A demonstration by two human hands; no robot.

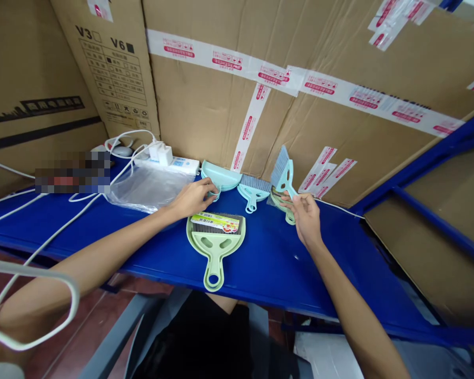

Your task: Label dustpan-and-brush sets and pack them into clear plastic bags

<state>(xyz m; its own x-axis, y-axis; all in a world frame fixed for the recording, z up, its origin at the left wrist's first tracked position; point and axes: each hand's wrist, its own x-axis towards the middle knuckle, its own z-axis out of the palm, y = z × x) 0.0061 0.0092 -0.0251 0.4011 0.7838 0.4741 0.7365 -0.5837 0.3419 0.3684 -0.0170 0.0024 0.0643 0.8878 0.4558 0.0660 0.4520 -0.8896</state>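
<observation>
My right hand [307,213] pinches the handle of a light blue hand brush [285,176], which is raised with its grey-blue bristles up toward the cardboard. At the back of the table my left hand [197,199] curls its fingers round the handle end of a light blue dustpan [222,176], which seems to be part of a stack. Between the hands lies another light blue brush [252,193]. Below the raised brush is a green brush or dustpan [289,215], partly hidden. In front of me rests a green dustpan [214,255] with a dark-bristled brush and a colourful label in it.
Clear plastic bags [150,187] lie left of my left hand, before a white power strip [185,165] with plugs. White cables [69,221] cross the left side of the blue table [260,263]. Taped cardboard [205,100] stands behind, and a blue metal frame [422,158] rises at right.
</observation>
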